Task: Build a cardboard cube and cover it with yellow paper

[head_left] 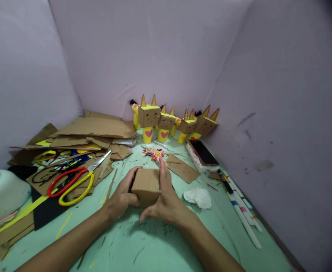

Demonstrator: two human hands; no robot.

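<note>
Left hand (123, 196) grips the box (146, 185); right hand (166, 200) lies open along its right side, thumb spread off. Open desk (154, 255) runs toward the wrists, scissors (89, 172) left, tissue (197, 198) just right, pens (246, 222) farther right near the wall (296, 151). Marks (167, 228) below the hands can't be read

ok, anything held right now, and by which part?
A cardboard box: the left hand grips its left side; the right hand lies open along its right side.
</note>
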